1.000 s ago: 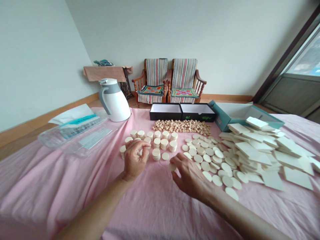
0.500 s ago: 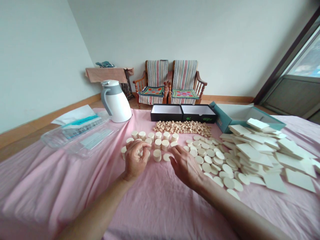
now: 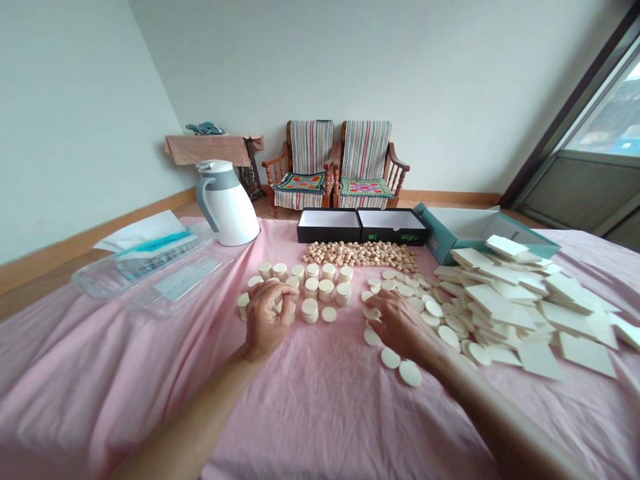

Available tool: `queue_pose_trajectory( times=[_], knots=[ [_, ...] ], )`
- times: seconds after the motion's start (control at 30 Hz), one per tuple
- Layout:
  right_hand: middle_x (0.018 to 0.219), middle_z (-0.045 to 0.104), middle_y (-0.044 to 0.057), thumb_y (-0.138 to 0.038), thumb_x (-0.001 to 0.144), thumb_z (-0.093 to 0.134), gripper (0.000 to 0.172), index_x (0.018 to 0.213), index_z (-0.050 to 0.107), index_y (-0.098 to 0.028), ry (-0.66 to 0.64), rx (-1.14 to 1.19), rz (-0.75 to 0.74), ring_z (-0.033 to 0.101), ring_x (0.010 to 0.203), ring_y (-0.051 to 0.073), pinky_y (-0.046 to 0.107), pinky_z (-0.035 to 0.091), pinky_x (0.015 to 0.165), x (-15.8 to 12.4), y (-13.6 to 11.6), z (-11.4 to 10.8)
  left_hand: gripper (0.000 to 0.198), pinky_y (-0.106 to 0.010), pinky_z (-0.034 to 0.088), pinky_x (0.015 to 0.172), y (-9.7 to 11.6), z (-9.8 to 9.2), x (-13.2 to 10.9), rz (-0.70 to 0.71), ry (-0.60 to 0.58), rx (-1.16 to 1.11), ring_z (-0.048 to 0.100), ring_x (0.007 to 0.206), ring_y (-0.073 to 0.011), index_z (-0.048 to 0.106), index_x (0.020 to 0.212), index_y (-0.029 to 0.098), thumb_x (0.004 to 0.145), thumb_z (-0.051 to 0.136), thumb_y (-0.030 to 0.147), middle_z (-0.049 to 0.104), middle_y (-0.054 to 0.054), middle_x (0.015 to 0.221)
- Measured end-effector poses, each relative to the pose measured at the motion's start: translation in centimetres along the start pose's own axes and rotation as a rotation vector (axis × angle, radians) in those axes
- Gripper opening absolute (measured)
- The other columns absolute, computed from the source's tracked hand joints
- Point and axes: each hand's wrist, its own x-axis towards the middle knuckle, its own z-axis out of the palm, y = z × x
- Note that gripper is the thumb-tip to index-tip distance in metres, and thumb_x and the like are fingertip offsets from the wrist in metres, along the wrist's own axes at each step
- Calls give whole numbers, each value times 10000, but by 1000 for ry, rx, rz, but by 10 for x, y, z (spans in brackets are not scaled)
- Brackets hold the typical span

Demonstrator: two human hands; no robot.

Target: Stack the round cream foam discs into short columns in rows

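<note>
My left hand (image 3: pixel 266 321) is curled, thumb and fingers pinched round a short stack of cream discs at the left end of the rows of disc stacks (image 3: pixel 325 287). Lying flat on the pink cloth (image 3: pixel 310 400) just right of those rows is one single disc (image 3: pixel 329 314). My right hand (image 3: pixel 400 325) lies over the left edge of the loose cream discs (image 3: pixel 436 309), fingers spread and touching them. Two more discs (image 3: pixel 410 373) lie near my right wrist.
A heap of small wooden beads (image 3: pixel 360 253) lies before two open black boxes (image 3: pixel 327 233). Cream square tiles (image 3: pixel 505 300) are piled at the right beside a teal box (image 3: pixel 447 235). A white jug (image 3: pixel 227 203) and a clear plastic tray (image 3: pixel 145 275) stand at the left; two chairs (image 3: pixel 333 163) stand behind.
My right hand set a disc down beside the stacks, then swung right onto the loose discs. My left hand has stayed curled on its stack.
</note>
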Motion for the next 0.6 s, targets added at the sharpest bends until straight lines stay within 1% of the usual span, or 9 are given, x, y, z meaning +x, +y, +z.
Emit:
queue_pose_trajectory(
  times=[0.13, 0.23, 0.3, 0.37, 0.5, 0.6],
  knots=[
    [878, 557, 75, -164, 755, 513, 58, 779, 566, -171, 1, 30, 6, 524, 843, 175, 265, 366, 740, 4, 3, 6, 163, -323, 424, 801, -1, 0, -1, -2, 3, 1, 600, 788, -178, 625, 710, 186, 757, 497, 98, 659, -16, 738],
    [862, 536, 69, -162, 763, 504, 87, 829, 561, -164, 82, 50, -17, 508, 802, 165, 259, 369, 711, 2, -4, 4, 164, -321, 427, 793, 0, -1, 0, 1, 9, 0, 602, 775, -177, 626, 700, 186, 761, 496, 107, 658, -16, 730],
    [861, 525, 64, -165, 775, 494, 104, 857, 557, -163, 146, 69, -51, 495, 774, 158, 255, 364, 679, 0, -16, 3, 162, -320, 430, 790, 1, -1, 0, -1, 11, 1, 604, 769, -177, 629, 701, 187, 762, 496, 117, 658, -13, 723],
    [857, 521, 60, -179, 783, 494, 91, 853, 549, -165, 179, 82, -90, 484, 752, 157, 256, 358, 652, 0, -33, 3, 160, -320, 431, 788, 1, -1, 1, -1, 8, 3, 605, 772, -178, 630, 704, 189, 762, 495, 124, 660, -13, 726],
    [853, 533, 64, -219, 807, 494, 99, 872, 544, -165, 198, 33, -152, 478, 750, 174, 283, 367, 666, 6, -63, 10, 156, -322, 425, 788, 3, -1, 2, 3, 6, 7, 604, 769, -175, 621, 706, 190, 762, 497, 112, 661, -10, 736],
    [874, 543, 81, -226, 824, 490, 105, 879, 548, -158, 200, 1, -141, 489, 788, 189, 294, 379, 689, 14, -73, 17, 152, -325, 420, 803, 2, -2, 1, -2, 6, 0, 606, 778, -176, 619, 706, 191, 759, 506, 106, 662, -8, 737]
  ],
)
